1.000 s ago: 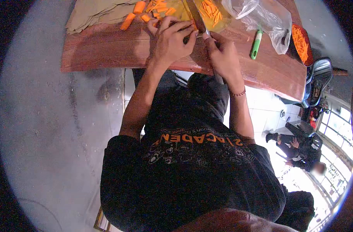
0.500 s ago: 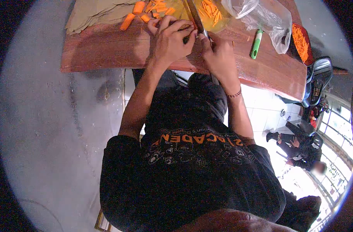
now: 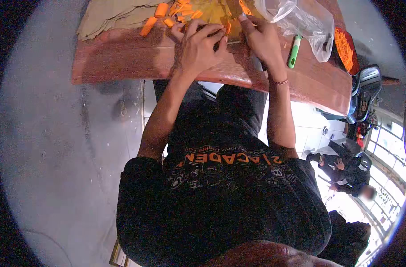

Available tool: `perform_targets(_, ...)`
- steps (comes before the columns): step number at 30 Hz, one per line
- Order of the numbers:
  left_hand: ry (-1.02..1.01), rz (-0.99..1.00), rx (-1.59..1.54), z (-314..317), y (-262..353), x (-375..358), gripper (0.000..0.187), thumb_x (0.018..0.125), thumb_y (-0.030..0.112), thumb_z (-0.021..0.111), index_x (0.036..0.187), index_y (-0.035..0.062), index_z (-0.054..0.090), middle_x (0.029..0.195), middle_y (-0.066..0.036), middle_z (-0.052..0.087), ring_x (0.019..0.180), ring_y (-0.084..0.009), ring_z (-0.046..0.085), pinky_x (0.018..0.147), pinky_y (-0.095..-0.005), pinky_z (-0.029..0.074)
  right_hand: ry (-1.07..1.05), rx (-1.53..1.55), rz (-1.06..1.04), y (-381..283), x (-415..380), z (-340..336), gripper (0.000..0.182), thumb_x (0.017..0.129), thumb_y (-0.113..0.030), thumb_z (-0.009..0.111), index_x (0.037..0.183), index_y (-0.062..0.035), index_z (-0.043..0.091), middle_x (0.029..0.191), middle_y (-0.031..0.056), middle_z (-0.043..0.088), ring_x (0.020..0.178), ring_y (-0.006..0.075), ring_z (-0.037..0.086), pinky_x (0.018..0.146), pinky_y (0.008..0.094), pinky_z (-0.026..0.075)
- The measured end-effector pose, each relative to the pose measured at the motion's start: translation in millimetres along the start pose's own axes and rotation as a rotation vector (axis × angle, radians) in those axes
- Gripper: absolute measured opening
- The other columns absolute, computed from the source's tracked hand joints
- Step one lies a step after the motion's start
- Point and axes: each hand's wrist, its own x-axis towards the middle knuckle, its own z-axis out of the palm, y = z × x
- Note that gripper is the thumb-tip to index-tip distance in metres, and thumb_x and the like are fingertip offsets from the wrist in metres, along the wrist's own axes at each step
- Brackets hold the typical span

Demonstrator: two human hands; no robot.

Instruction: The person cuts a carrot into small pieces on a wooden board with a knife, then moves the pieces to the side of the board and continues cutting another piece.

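Observation:
My left hand [image 3: 202, 46] is curled on the wooden table, fingers bent and thumb tucked in, against a carrot piece [image 3: 229, 28] on the yellowish cutting surface [image 3: 214, 15]. To its right, my right hand [image 3: 263, 42] is closed round a knife; the blade is mostly hidden and only a dark bit of handle [image 3: 263, 66] shows below the palm. Thick carrot chunks [image 3: 161, 10] and cut carrot pieces [image 3: 181, 8] lie beyond my left hand. More carrot sticks [image 3: 244, 6] lie beyond my right hand.
A green-handled peeler or knife [image 3: 294, 51] lies right of my right hand, beside a clear plastic bag [image 3: 307, 29]. A red container of shredded carrot [image 3: 345, 51] stands at the table's right edge. Brown paper [image 3: 118, 15] covers the back left. Another person [image 3: 345, 169] sits at far right.
My right hand has moved right and slightly away from me with the knife, parting from my left hand. My left hand has barely moved.

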Motion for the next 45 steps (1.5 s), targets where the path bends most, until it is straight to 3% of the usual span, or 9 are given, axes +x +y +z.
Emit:
perform_targets(3, 0.020, 0.014, -0.001, 5.5, -0.9, 0.6, 0.019, 0.082, 0.032, 0.070, 0.091, 0.0185, 0.079, 0.106, 0.010, 0.071, 0.105, -0.0148, 0.057, 0.095, -0.0534, 0.025, 0.006, 0.023, 0.011, 3.0, -4.3, -6.1, 0.045, 0.099, -0.040, 0.056, 0.106, 0.0028, 0.067, 0.074, 0.0216, 0.070, 0.066, 0.0329, 0.071, 0.065, 0.0441, 0.054)
perform_targets(16, -0.038, 0.083, 0.013, 5.0, 1.1, 1.9, 0.024, 0.085, 0.038, 0.068, 0.096, 0.0194, 0.079, 0.113, 0.010, 0.070, 0.110, -0.0157, 0.055, 0.096, -0.0539, 0.025, -0.003, 0.019, 0.095, 9.5, -52.9, -18.6, 0.036, 0.098, -0.032, 0.060, 0.101, 0.0030, 0.069, 0.082, 0.0193, 0.072, 0.075, 0.0250, 0.070, 0.070, 0.0386, 0.052)
perform_targets(21, -0.026, 0.023, 0.034, 4.8, -0.5, 1.6, 0.026, 0.085, 0.039, 0.068, 0.095, 0.0188, 0.080, 0.114, 0.009, 0.070, 0.112, -0.0151, 0.055, 0.098, -0.0540, 0.026, -0.056, 0.076, 0.210, 7.3, -57.0, -16.7, 0.036, 0.098, -0.032, 0.060, 0.101, 0.0027, 0.069, 0.081, 0.0178, 0.072, 0.069, 0.0219, 0.068, 0.067, 0.0383, 0.052)
perform_targets(25, -0.041, 0.015, 0.024, 2.5, 0.8, 2.6, 0.028, 0.084, 0.040, 0.069, 0.098, 0.0178, 0.079, 0.115, 0.007, 0.070, 0.113, -0.0164, 0.055, 0.099, -0.0540, 0.025, 0.024, 0.081, 0.115, -2.6, -65.1, -13.4, 0.036, 0.099, -0.032, 0.059, 0.100, 0.0032, 0.069, 0.074, 0.0148, 0.070, 0.061, 0.0185, 0.064, 0.061, 0.0370, 0.050)
perform_targets(27, -0.037, 0.023, 0.021, 1.9, 2.6, 3.3, 0.029, 0.084, 0.040, 0.069, 0.099, 0.0174, 0.079, 0.115, 0.007, 0.070, 0.113, -0.0171, 0.055, 0.100, -0.0542, 0.025, -0.100, 0.152, 0.195, 4.8, -63.2, -11.9, 0.036, 0.100, -0.030, 0.057, 0.097, 0.0036, 0.068, 0.065, 0.0108, 0.066, 0.054, 0.0151, 0.060, 0.054, 0.0346, 0.047)
perform_targets(29, -0.131, 0.043, 0.030, -1.5, 6.0, 3.6, 0.029, 0.085, 0.038, 0.070, 0.108, 0.0218, 0.077, 0.121, 0.006, 0.069, 0.117, -0.0221, 0.055, 0.104, -0.0544, 0.028, -0.085, 0.185, 0.209, 1.9, -64.1, -9.1, 0.035, 0.101, -0.029, 0.056, 0.096, 0.0035, 0.068, 0.062, 0.0095, 0.063, 0.050, 0.0145, 0.058, 0.050, 0.0339, 0.046)
perform_targets(33, -0.183, 0.042, 0.067, -5.5, 6.1, 4.1, 0.027, 0.085, 0.038, 0.070, 0.107, 0.0234, 0.077, 0.124, 0.005, 0.067, 0.119, -0.0230, 0.054, 0.105, -0.0553, 0.027, -0.039, 0.222, 0.102, -0.4, -59.1, 0.6, 0.034, 0.102, -0.027, 0.053, 0.096, 0.0029, 0.067, 0.059, 0.0075, 0.061, 0.043, 0.0148, 0.055, 0.043, 0.0329, 0.044)
perform_targets(37, -0.171, 0.033, 0.034, -9.8, 8.1, 5.2, 0.027, 0.086, 0.038, 0.069, 0.107, 0.0221, 0.077, 0.125, 0.004, 0.067, 0.120, -0.0241, 0.053, 0.105, -0.0537, 0.029, -0.118, 0.268, 0.187, -4.8, -52.3, -3.2, 0.033, 0.103, -0.027, 0.053, 0.099, 0.0027, 0.066, 0.058, 0.0082, 0.061, 0.041, 0.0150, 0.055, 0.041, 0.0330, 0.044)
perform_targets(45, -0.057, 0.021, 0.000, 4.0, -1.9, 3.0, 0.027, 0.085, 0.040, 0.069, 0.097, 0.0182, 0.079, 0.121, 0.005, 0.068, 0.118, -0.0182, 0.052, 0.099, -0.0538, 0.026, 0.067, -0.004, 0.033, 8.1, -55.0, -12.9, 0.037, 0.099, -0.031, 0.058, 0.094, 0.0039, 0.068, 0.070, 0.0151, 0.068, 0.060, 0.0209, 0.067, 0.059, 0.0369, 0.051)
